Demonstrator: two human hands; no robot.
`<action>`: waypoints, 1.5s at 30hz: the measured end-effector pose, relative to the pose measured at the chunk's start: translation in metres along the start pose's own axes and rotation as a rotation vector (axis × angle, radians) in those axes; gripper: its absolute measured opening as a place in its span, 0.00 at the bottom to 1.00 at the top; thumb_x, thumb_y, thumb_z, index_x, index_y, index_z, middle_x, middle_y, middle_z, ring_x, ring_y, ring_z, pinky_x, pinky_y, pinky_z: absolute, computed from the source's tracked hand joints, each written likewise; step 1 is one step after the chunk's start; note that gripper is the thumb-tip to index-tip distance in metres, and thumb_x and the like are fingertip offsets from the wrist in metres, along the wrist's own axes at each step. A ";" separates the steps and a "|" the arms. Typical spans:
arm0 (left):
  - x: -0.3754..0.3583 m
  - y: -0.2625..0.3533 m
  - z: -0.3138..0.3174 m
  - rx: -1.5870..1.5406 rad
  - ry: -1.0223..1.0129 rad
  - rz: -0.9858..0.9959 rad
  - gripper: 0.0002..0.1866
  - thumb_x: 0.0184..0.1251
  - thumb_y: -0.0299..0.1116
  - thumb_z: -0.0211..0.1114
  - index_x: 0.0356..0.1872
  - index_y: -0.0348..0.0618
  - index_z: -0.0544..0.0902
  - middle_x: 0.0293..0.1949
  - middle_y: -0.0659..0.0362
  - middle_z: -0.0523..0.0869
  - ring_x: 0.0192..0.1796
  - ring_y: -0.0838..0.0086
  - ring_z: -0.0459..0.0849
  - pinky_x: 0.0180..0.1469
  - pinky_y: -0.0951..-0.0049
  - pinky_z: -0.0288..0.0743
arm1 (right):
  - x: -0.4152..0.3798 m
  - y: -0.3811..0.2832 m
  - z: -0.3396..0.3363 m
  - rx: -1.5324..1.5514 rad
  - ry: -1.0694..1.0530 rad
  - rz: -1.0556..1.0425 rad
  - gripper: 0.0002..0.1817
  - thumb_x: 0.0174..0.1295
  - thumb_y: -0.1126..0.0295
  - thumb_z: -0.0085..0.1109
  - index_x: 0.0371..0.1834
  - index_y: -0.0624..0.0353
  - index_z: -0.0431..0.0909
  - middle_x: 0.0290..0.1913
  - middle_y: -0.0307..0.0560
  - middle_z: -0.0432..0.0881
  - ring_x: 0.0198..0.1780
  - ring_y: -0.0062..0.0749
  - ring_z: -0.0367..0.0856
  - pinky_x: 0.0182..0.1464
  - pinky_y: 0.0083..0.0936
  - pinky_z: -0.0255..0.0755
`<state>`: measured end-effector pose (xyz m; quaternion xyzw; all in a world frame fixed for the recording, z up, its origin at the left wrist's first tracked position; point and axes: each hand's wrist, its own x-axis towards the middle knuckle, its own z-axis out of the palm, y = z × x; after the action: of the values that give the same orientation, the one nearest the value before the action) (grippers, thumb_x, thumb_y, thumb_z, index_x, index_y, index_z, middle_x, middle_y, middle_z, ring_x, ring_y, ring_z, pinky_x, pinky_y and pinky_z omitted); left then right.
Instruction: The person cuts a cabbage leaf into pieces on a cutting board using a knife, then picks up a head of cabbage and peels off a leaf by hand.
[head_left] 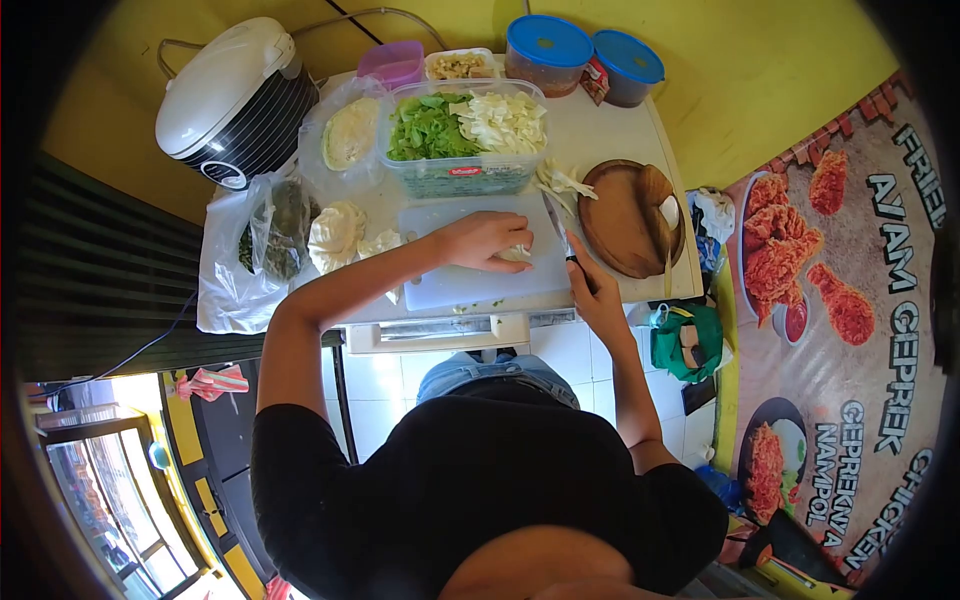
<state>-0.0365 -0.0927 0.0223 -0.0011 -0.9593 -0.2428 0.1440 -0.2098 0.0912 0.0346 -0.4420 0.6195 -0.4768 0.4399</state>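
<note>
My left hand [488, 241] is curled over a pale piece of cabbage [517, 253] and presses it on the white cutting board [450, 288]. The fingers partly hide the piece. In my right hand [597, 288] is a knife [559, 225], gripped by its dark handle, its blade pointing away from me at the board's right edge. Shredded cabbage [562, 184] lies beyond the blade. Behind the board stands a clear plastic container [460, 180] with green lettuce [425, 128] and shredded cabbage in it. Loose cabbage leaves [338, 236] sit left of the board.
A wooden mortar [612, 225] with a pestle and spoon is at the right. Cut cabbage [350, 135] and a plastic bag of greens [275, 235] lie left. A rice cooker [235, 105], blue-lidded tubs [548, 45] and a purple container [393, 63] line the back.
</note>
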 end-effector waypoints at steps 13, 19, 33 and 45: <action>0.000 0.019 -0.030 0.154 0.173 0.157 0.13 0.59 0.36 0.66 0.21 0.46 0.72 0.21 0.60 0.70 0.19 0.65 0.75 0.18 0.64 0.68 | 0.013 0.002 0.007 -0.049 -0.031 -0.037 0.24 0.71 0.73 0.48 0.71 0.49 0.67 0.26 0.31 0.64 0.27 0.14 0.56 0.29 0.13 0.57; 0.045 0.015 -0.131 0.368 0.456 0.212 0.12 0.59 0.36 0.66 0.21 0.46 0.73 0.20 0.60 0.69 0.17 0.66 0.73 0.17 0.67 0.68 | 0.018 0.005 0.008 -0.024 -0.048 -0.033 0.25 0.71 0.73 0.49 0.71 0.48 0.65 0.25 0.31 0.63 0.27 0.14 0.56 0.29 0.13 0.56; 0.059 -0.035 -0.161 -0.166 0.102 -0.188 0.20 0.78 0.44 0.44 0.54 0.45 0.81 0.59 0.53 0.78 0.61 0.58 0.74 0.67 0.61 0.63 | 0.025 -0.003 0.009 -0.021 -0.084 -0.023 0.25 0.72 0.71 0.49 0.72 0.47 0.65 0.23 0.31 0.60 0.26 0.14 0.55 0.29 0.13 0.55; 0.018 0.032 -0.143 -0.194 0.342 0.000 0.13 0.69 0.38 0.59 0.48 0.45 0.84 0.46 0.55 0.85 0.47 0.62 0.83 0.50 0.62 0.76 | 0.029 -0.005 0.006 -0.056 -0.079 -0.023 0.24 0.71 0.70 0.50 0.70 0.47 0.67 0.24 0.32 0.63 0.27 0.15 0.56 0.30 0.14 0.57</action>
<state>-0.0117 -0.1327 0.1620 0.0264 -0.8929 -0.3309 0.3041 -0.2093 0.0612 0.0352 -0.4799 0.6096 -0.4463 0.4461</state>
